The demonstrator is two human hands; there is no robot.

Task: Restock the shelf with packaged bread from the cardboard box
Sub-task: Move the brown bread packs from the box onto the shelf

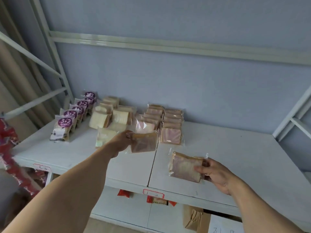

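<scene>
Both hands hold a packet of bread over the white shelf (218,148). Left hand (120,142) grips one pink-swirled bread packet (144,142) by its left edge, tilted, just in front of the left pink row (149,118) at the back of the shelf. Right hand (213,174) pinches a second pink-swirled packet (185,166) at its right edge, nearer the shelf's front edge and well apart from the right pink row (171,125). Left of the pink rows on the shelf stand plain white bread packets (107,113), then purple-labelled packets (70,118) in a line. A cardboard box (196,219) sits below the shelf, beside red packets (156,200).
</scene>
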